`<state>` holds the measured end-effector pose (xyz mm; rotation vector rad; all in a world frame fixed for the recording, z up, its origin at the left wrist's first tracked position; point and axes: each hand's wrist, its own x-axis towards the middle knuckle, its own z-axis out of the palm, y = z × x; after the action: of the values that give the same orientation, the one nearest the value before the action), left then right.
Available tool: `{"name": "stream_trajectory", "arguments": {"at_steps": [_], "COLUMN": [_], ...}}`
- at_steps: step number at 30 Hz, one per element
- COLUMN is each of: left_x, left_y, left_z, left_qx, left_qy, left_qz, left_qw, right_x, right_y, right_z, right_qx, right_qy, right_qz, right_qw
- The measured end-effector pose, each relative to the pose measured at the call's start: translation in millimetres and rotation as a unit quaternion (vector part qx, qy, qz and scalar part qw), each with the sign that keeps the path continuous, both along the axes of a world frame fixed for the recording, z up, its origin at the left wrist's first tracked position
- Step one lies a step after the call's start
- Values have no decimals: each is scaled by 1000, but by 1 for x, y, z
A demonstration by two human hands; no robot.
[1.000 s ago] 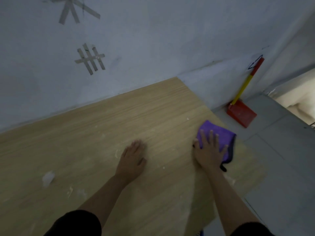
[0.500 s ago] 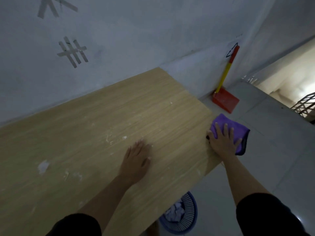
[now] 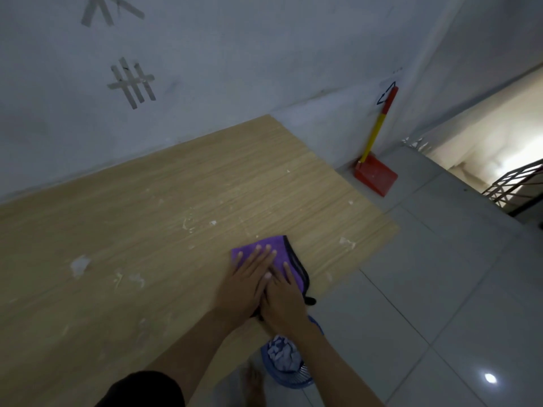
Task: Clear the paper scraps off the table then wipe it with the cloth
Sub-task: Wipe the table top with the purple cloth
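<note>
Wooden table [image 3: 147, 230] | purple cloth [image 3: 279, 245] under both hands | left hand [image 3: 249, 283], right hand [image 3: 283, 304] flat, fingers spread

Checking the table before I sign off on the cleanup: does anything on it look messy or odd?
Yes. White scraps and smears still dot the table: a crumpled bit at left, flecks mid-table, another near the right edge. Both hands press the purple cloth flat.

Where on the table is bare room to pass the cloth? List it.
Bare: the far strip of the table along the wall. Specked: the middle beyond the cloth, and the scraps at left. Both hands, left hand and right hand, press the cloth near the front edge.
</note>
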<state>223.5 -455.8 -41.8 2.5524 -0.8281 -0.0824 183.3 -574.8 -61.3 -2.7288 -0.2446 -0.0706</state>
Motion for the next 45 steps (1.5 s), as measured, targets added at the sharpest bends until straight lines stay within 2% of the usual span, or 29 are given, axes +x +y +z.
{"name": "stream_trajectory", "arguments": {"at_steps": [2, 4, 7, 10, 12, 15, 18, 21, 24, 28, 30, 32, 33, 35, 37, 40, 42, 45], "left_x": [-7, -11, -15, -15, -11, -8, -10, -25, -48, -50, -36, -23, -19, -20, -33, -52, -60, -69], "left_y": [2, 5, 10, 14, 12, -4, -39, -83, -121, -124, -109, -88, -78, -61, -54, -61, -67, -66], "left_z": [0, -1, 9, 13, 7, 7, 4, -10, -18, -23, -22, -10, -5, -4, -8, -14, -15, -22], "left_qx": [-3, 34, 87, 131, 145, 182, 118, 65, 49, 50, 46, 62, 78, 36, -43, -139, -166, -91], "left_qy": [40, 73, 34, 0, -16, 9, 60, 61, 44, 25, 24, 8, 27, 59, 41, 42, 35, -33], "left_qz": [-6, 10, 28, 80, 151, 270, 358, 313, 203, 145, 163, 230, 252, 290, 303, 302, 332, 375], "left_qw": [999, 997, 995, 988, 978, 945, 924, 945, 977, 988, 985, 971, 964, 955, 951, 942, 928, 922], "right_x": [1, 5, 5, 3, 2, 2, -3, -5, 1, 7, 6, 4, 3, 2, 6, 14, 19, 22], "right_y": [-9, -14, -24, -44, -62, -95, -120, -131, -135, -147, -152, -154, -155, -156, -153, -133, -114, -93], "right_z": [5, 15, 36, 42, 37, 29, 23, 22, 27, 32, 30, 30, 32, 34, 34, 32, 31, 21], "right_qx": [91, 224, 375, 427, 404, 349, 327, 350, 358, 345, 351, 350, 351, 353, 332, 213, 153, 75], "right_qy": [12, 58, 50, 33, 25, 17, 32, 38, 37, 19, 14, 20, 28, 54, 69, 38, 5, 22], "right_qz": [-48, -100, -203, -294, -328, -354, -333, -319, -331, -334, -323, -303, -292, -277, -261, -177, -71, 94], "right_qw": [995, 968, 903, 854, 854, 868, 884, 880, 872, 877, 879, 886, 889, 892, 904, 960, 986, 992]}}
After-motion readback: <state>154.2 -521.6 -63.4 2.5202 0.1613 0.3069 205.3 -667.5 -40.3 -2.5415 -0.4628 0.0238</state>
